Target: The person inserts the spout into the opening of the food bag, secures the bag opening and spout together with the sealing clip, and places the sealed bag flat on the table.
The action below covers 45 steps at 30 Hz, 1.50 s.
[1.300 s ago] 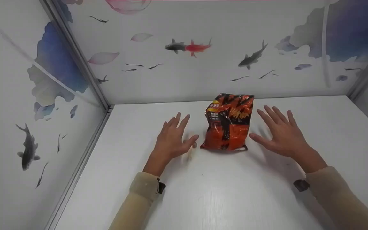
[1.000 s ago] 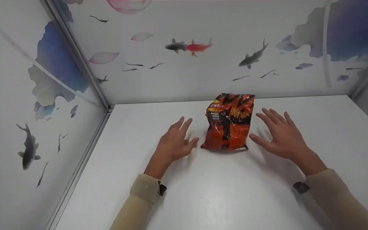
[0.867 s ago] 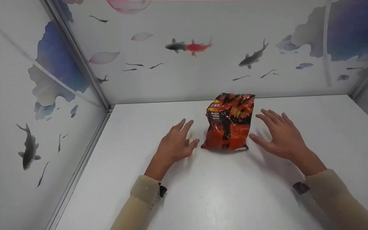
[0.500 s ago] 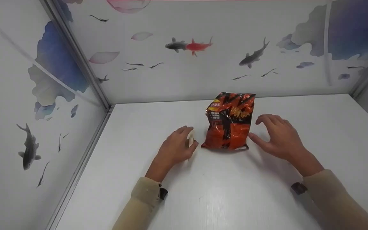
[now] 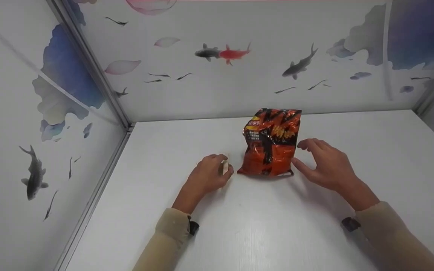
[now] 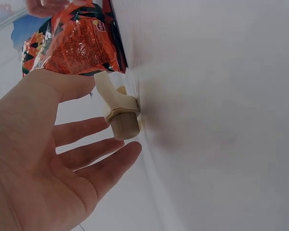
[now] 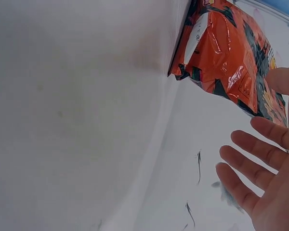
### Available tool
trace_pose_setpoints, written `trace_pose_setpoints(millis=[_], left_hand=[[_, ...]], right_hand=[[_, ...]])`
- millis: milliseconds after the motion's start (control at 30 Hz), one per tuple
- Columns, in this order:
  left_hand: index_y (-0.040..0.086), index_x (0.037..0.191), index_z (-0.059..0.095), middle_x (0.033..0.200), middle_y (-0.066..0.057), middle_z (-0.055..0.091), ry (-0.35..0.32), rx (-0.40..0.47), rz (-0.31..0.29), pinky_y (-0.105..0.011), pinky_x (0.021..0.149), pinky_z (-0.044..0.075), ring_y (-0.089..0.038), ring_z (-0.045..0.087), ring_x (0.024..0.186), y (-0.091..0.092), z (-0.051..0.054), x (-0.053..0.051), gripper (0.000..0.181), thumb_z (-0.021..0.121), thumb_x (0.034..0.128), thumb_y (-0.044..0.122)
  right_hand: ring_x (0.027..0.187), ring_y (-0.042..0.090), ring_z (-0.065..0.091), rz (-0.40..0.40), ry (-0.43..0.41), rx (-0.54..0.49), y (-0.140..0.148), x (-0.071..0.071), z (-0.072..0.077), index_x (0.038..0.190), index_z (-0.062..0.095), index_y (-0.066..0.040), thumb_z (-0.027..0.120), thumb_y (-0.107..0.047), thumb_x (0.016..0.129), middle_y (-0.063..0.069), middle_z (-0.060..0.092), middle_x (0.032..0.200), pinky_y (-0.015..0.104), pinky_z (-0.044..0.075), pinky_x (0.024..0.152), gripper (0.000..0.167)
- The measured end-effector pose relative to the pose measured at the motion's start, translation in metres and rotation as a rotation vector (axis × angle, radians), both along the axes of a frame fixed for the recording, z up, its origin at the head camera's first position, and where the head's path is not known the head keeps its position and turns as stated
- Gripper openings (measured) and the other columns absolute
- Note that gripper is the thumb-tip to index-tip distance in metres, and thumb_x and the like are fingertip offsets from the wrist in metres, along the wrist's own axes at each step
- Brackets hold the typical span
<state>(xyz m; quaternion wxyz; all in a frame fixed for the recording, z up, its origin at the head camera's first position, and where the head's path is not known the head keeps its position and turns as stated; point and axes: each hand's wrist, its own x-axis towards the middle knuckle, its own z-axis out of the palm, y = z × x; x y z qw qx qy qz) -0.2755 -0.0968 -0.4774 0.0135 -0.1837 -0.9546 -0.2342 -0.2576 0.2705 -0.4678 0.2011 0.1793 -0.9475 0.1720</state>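
In the head view, my left hand [image 5: 209,175] is around a small cream plastic piece [image 5: 226,165] on the table. Up close, the left wrist view shows this piece [image 6: 116,98] with a round tan cap [image 6: 125,126] at one end. The thumb is at one side of it and the other fingers are spread beyond the cap; firm contact is not plain. To the right stands a crinkled orange and black chip bag [image 5: 269,150], upright on its lower edge. My right hand [image 5: 330,165] is beside its right side, fingers loosely bent, thumb tip close to the bag.
A white table [image 5: 247,226] bears both things. Behind it rises a white back wall [image 5: 217,94] painted with fish and petals. A similar left wall [image 5: 13,131] meets it at a metal corner post [image 5: 89,56].
Both hands have lowered toward the table, and their fingers have bent inward. My left fingers have come down around the cream piece. My right fingertips are nearer the bag, which stays put.
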Motion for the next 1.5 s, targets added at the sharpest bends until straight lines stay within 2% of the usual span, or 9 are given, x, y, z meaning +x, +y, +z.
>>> trace_pose_setpoints(millis=[100,233,533,633,867,1067,1200,1333,1500], left_hand=[[0.011,0.131,0.071,0.102,-0.007,0.072,-0.034,-0.013,0.0,-0.038,0.083,0.058,-0.021,0.063,0.092,0.0,0.0,-0.001,0.035,0.066,0.1066,0.035],[0.011,0.131,0.071,0.099,-0.009,0.071,-0.067,-0.005,0.008,-0.033,0.075,0.051,-0.018,0.058,0.089,-0.001,0.001,-0.002,0.033,0.068,0.1067,0.033],[0.007,0.131,0.071,0.098,-0.009,0.071,-0.074,0.038,-0.006,-0.031,0.072,0.048,-0.016,0.057,0.088,-0.004,0.001,-0.004,0.035,0.075,0.1041,0.03],[0.006,0.129,0.071,0.099,-0.007,0.071,-0.055,0.051,-0.018,-0.03,0.072,0.052,-0.016,0.059,0.089,-0.005,0.001,-0.004,0.035,0.076,0.1034,0.028],[0.009,0.131,0.071,0.113,-0.007,0.073,0.002,0.106,-0.048,-0.034,0.085,0.063,-0.017,0.069,0.099,-0.01,0.004,0.002,0.032,0.077,0.1017,0.021],[0.01,0.132,0.07,0.121,-0.007,0.071,0.115,0.181,-0.133,-0.032,0.094,0.065,-0.017,0.072,0.106,-0.016,0.008,0.009,0.032,0.077,0.1002,0.013],[0.011,0.13,0.07,0.123,-0.005,0.069,0.164,0.244,-0.21,-0.027,0.098,0.063,-0.014,0.073,0.11,-0.018,0.013,0.013,0.031,0.077,0.1003,0.012],[0.012,0.129,0.071,0.123,-0.004,0.068,0.197,0.284,-0.305,-0.025,0.099,0.062,-0.012,0.073,0.11,-0.015,0.019,0.016,0.029,0.077,0.1004,0.009],[0.011,0.125,0.071,0.122,-0.006,0.068,0.264,0.289,-0.417,-0.03,0.095,0.065,-0.015,0.069,0.11,-0.006,0.023,0.02,0.028,0.078,0.0983,0.005]], right_hand=[[0.102,0.026,0.072,0.003,0.012,0.002,-0.002,0.001,-0.001,0.132,0.064,-0.016,0.076,-0.048,0.099,0.007,0.074,0.119,0.048,0.064,0.073,0.047],[0.096,0.023,0.071,0.008,0.024,0.006,-0.003,0.002,-0.002,0.132,0.065,-0.018,0.076,-0.047,0.099,0.005,0.075,0.114,0.041,0.06,0.068,0.046],[0.089,0.022,0.072,0.03,0.037,0.003,-0.004,0.004,-0.004,0.132,0.064,-0.019,0.077,-0.044,0.098,0.004,0.077,0.11,0.034,0.055,0.063,0.044],[0.088,0.023,0.073,0.028,0.028,0.004,-0.005,0.005,-0.004,0.132,0.064,-0.019,0.077,-0.043,0.099,0.005,0.077,0.109,0.035,0.056,0.063,0.043],[0.084,0.021,0.073,0.043,0.055,0.003,-0.006,0.007,0.001,0.131,0.064,-0.019,0.08,-0.04,0.097,0.002,0.077,0.104,0.032,0.054,0.06,0.042],[0.08,0.021,0.074,0.056,0.094,0.001,-0.007,0.007,0.006,0.128,0.065,-0.019,0.081,-0.038,0.096,0.001,0.076,0.101,0.031,0.053,0.059,0.041],[0.078,0.019,0.073,0.065,0.101,0.0,-0.009,0.008,0.008,0.128,0.066,-0.019,0.081,-0.038,0.096,0.0,0.077,0.101,0.03,0.054,0.059,0.04],[0.077,0.016,0.072,0.073,0.105,-0.003,-0.011,0.009,0.007,0.128,0.067,-0.019,0.082,-0.037,0.096,0.001,0.08,0.104,0.03,0.054,0.058,0.039],[0.077,0.016,0.072,0.104,0.121,-0.009,-0.015,0.009,0.005,0.124,0.068,-0.019,0.082,-0.033,0.095,0.001,0.08,0.105,0.03,0.055,0.058,0.035]])
